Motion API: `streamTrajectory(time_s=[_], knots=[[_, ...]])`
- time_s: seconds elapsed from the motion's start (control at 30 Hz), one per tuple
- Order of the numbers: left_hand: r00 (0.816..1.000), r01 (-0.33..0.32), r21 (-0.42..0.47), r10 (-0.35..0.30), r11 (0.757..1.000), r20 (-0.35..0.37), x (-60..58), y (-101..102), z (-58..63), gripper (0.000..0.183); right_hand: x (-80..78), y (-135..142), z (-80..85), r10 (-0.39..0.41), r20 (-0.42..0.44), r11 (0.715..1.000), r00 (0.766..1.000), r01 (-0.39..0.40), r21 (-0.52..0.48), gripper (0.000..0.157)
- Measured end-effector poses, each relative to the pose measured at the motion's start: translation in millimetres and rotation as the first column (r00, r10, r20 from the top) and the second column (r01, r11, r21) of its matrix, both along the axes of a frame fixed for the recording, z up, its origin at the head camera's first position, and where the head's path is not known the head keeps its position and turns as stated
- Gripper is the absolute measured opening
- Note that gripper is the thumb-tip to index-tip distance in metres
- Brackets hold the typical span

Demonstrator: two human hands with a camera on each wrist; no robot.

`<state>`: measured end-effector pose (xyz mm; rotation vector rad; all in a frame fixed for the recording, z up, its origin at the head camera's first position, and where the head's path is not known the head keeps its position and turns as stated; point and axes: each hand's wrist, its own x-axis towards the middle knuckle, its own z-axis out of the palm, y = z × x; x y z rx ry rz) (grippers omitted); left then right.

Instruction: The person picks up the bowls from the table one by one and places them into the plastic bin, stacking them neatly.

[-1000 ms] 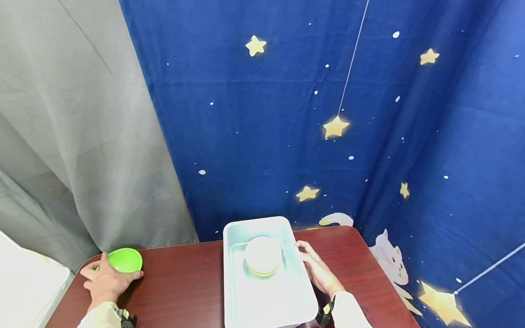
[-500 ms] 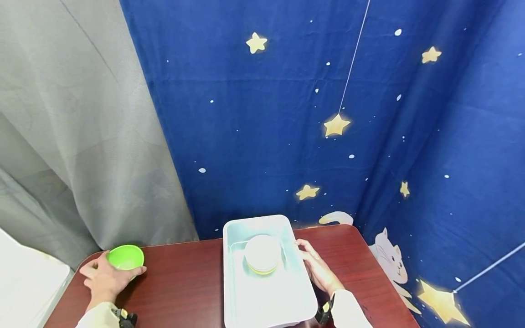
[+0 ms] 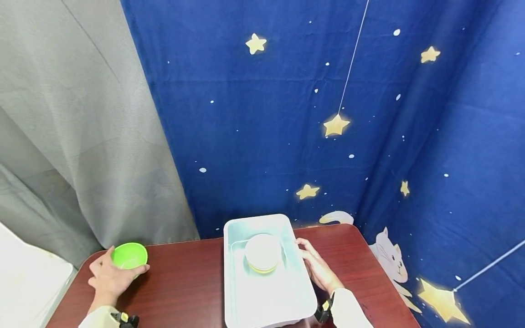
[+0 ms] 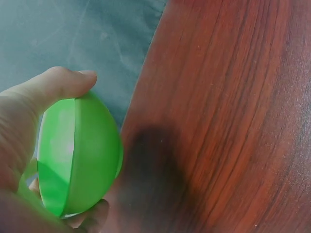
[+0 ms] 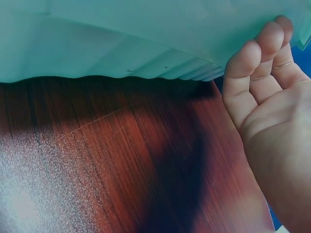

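My left hand (image 3: 110, 278) grips a bright green bowl (image 3: 129, 256) at the table's left end, thumb on one side of its rim and fingers on the other. In the left wrist view the green bowl (image 4: 92, 150) is tilted on its side above the wood, casting a shadow. The fingers of my right hand (image 3: 319, 269) lie along the right outer wall of a pale blue-green plastic bin (image 3: 266, 314). From the right wrist view, its fingertips touch the bin's ribbed wall (image 5: 146, 34). Inside the bin sits a white round bowl (image 3: 263, 251) with a yellow edge beneath it.
The dark red wooden table (image 3: 180, 282) has rounded back corners. A grey curtain (image 3: 102, 136) and a blue starry curtain (image 3: 262, 150) hang right behind it. Something white and flat-topped (image 3: 28, 278) stands at the left edge.
The left hand has shifted slightly right and away from me with the green bowl in its grip. The right hand and the bin stay in place.
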<state>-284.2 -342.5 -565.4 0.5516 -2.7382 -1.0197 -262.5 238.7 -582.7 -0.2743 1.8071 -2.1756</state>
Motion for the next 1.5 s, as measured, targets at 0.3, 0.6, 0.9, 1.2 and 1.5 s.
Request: streamTrajectory(time_s=[0.3,0.6,0.9,1.2,1.5], knots=[[0.994,0.110,-0.021,-0.110,0.994,-0.006,4.1,17.3,17.9,0.131,0.2,0.2,-0.9,0.011,0.000,1.000,1.000,-0.011,-0.017,0.035],[0.979,0.205,-0.050,-0.206,0.978,-0.013,6.5,39.9,40.2,0.124,1.2,0.3,-0.5,0.004,0.002,1.000,1.000,-0.004,-0.009,0.037],[0.965,0.262,-0.055,-0.261,0.964,0.013,12.2,49.3,53.6,0.122,2.5,-0.4,1.0,0.004,0.001,1.000,1.000,-0.004,-0.015,0.035],[0.961,0.273,-0.028,-0.272,0.962,0.043,15.3,55.9,69.4,0.126,2.1,0.3,1.6,-0.008,0.014,1.000,1.000,0.008,-0.010,0.032],[0.942,0.335,-0.039,-0.334,0.941,0.035,29.7,66.4,89.8,0.124,2.5,-0.1,0.1,-0.008,0.014,1.000,1.000,0.008,-0.026,0.030]])
